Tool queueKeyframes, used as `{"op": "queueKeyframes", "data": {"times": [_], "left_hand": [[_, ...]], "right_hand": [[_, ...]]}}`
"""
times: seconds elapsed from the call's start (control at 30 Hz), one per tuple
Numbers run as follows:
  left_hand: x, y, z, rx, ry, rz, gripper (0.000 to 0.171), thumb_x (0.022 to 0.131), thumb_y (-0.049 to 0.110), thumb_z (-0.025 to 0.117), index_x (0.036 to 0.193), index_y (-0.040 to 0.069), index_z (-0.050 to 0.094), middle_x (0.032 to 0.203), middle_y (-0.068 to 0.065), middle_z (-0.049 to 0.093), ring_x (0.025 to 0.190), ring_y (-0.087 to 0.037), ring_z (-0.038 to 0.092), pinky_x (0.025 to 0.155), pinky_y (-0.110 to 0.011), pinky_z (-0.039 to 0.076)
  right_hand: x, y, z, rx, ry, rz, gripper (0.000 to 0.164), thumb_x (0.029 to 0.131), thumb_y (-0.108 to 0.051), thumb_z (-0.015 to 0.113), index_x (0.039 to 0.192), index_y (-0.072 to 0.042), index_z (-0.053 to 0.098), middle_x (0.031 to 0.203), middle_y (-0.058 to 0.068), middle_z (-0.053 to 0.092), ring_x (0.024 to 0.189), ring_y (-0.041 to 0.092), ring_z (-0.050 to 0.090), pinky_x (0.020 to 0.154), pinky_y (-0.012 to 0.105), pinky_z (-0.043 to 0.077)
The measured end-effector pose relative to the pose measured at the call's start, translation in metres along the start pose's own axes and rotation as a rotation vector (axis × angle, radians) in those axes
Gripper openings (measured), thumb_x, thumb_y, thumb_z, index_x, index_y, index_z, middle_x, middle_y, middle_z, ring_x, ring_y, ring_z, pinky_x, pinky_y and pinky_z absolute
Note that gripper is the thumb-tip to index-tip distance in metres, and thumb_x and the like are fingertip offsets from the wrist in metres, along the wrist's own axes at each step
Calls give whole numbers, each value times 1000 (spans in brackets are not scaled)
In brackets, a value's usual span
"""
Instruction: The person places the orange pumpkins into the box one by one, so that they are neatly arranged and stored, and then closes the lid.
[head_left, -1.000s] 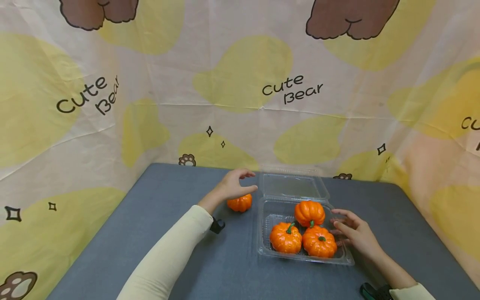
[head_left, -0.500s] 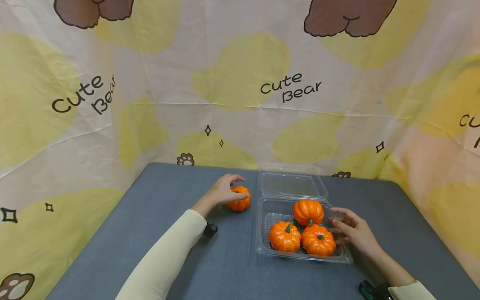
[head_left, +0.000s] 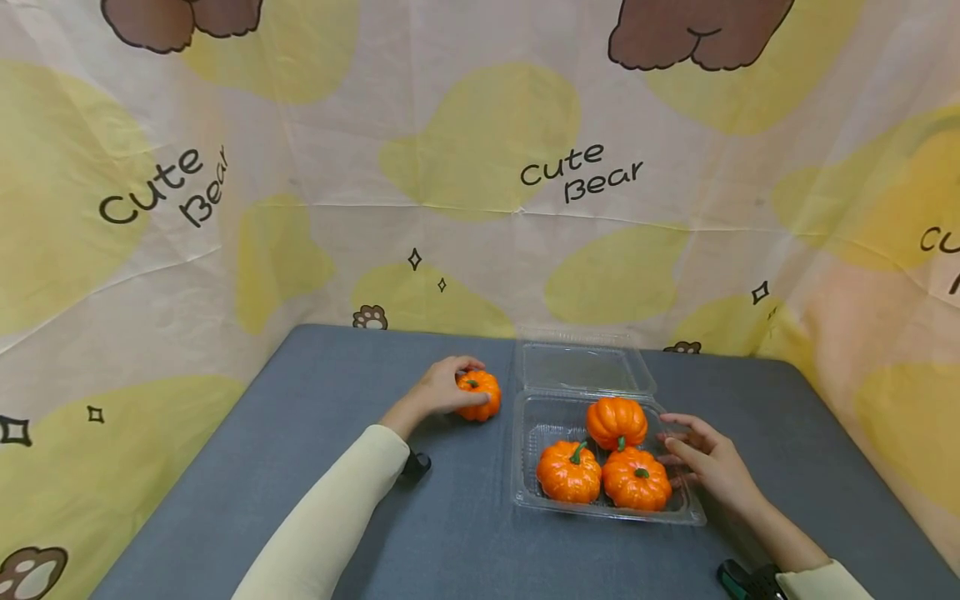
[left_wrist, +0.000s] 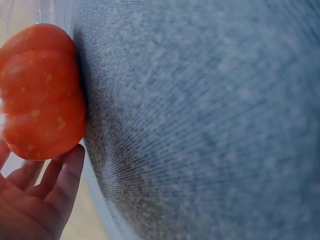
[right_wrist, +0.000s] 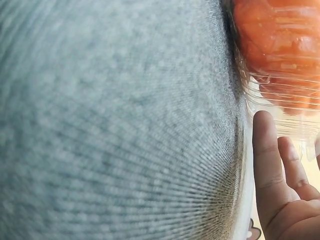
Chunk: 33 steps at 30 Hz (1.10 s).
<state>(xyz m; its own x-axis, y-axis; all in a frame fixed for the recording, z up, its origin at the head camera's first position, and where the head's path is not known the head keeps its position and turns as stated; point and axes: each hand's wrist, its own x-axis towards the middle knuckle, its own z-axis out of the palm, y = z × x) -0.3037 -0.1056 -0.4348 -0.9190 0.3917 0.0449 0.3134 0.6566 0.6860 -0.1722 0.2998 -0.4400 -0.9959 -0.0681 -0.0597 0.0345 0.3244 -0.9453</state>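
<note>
hard to see, left: the left hand [head_left: 438, 389] covers one side of the loose pumpkin [head_left: 484, 387], so we can't make out every fingertip; the left wrist camera chops that pumpkin at the frame edge.
hard to see, right: a few fingertips of the right hand [head_left: 712, 467] blur into clear plastic, so we can't tell if they touch it. the right wrist view also cuts that hand off.
left hand: curled around the loose pumpkin, thumb across the side nearest us, fingers on the far side.
right hand: fingers loosely spread and relaxed, just beside the container wall, gripping nothing we can see.
loose pumpkin: in the left hand's grasp, low against the table [head_left: 450, 542].
clear container [head_left: 550, 433]: between our two hands, right of the left one and left of the right one.
pumpkins inside: the back pumpkin [head_left: 617, 422] and front right pumpkin [head_left: 637, 483] sit nearest the right hand; the front left pumpkin [head_left: 568, 475] is further across from it.
clear lid [head_left: 585, 369]: folded back beyond both hands, its far edge faint to us.
sleeves: the left sleeve [head_left: 322, 517] and right sleeve [head_left: 823, 583] both run out of frame behind the hands.
</note>
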Motion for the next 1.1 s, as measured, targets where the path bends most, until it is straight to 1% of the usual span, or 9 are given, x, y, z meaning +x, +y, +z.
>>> {"op": "queueKeyframes", "data": {"times": [0.17, 0.37, 0.6, 0.73, 0.87, 0.97, 1.1], "left_hand": [[-3, -1, 0, -2, 9, 25, 55, 79, 32, 74, 128, 12, 60, 121, -7, 62, 105, -24, 59, 90, -41, 50], [-6, -4, -1, -23, 8, 12, 54, 79, 30, 73, 129, 15, 60, 121, -6, 62, 104, -24, 60, 88, -39, 51], [-10, -4, -1, -27, 38, 28, 53, 76, 30, 76, 125, 17, 61, 120, -6, 62, 103, -23, 59, 88, -39, 51], [-14, 0, -6, -35, 60, 45, 55, 74, 29, 78, 125, 15, 61, 121, -8, 62, 103, -24, 59, 88, -40, 51], [-17, 4, -12, -29, 92, 60, 57, 73, 28, 79, 125, 15, 61, 121, -8, 61, 102, -24, 58, 86, -40, 51], [-19, 9, -17, -35, 110, 66, 58, 72, 26, 80, 126, 16, 61, 122, -8, 61, 102, -25, 59, 86, -39, 52], [-21, 19, -22, -33, 134, 75, 59, 72, 25, 80, 127, 16, 61, 124, -8, 59, 103, -25, 59, 85, -39, 53]], "right_hand": [[0, 0, 0, 6, -4, 3, 48, 99, -21, 54, 139, 0, 39, 121, 22, 64, 83, 7, 71, 64, 38, 59], [0, 0, -1, 17, -2, -1, 47, 98, -21, 55, 138, 0, 40, 118, 19, 66, 83, 7, 71, 64, 38, 59], [0, 0, -1, 9, -3, 8, 48, 98, -21, 55, 139, 0, 40, 123, 27, 61, 83, 7, 71, 64, 38, 59], [0, 0, 0, 0, -4, 19, 49, 99, -22, 55, 140, -1, 39, 126, 31, 58, 83, 7, 71, 64, 38, 59], [0, -1, 0, 2, -6, 14, 49, 99, -23, 54, 140, -1, 39, 126, 32, 57, 83, 7, 70, 64, 38, 59], [-1, -1, -1, 7, -7, 0, 48, 99, -22, 54, 139, 0, 40, 122, 26, 62, 83, 7, 71, 63, 38, 59], [-2, 0, -2, 30, -16, -10, 48, 99, -21, 54, 138, 0, 40, 111, 4, 70, 83, 7, 71, 63, 38, 59]]}}
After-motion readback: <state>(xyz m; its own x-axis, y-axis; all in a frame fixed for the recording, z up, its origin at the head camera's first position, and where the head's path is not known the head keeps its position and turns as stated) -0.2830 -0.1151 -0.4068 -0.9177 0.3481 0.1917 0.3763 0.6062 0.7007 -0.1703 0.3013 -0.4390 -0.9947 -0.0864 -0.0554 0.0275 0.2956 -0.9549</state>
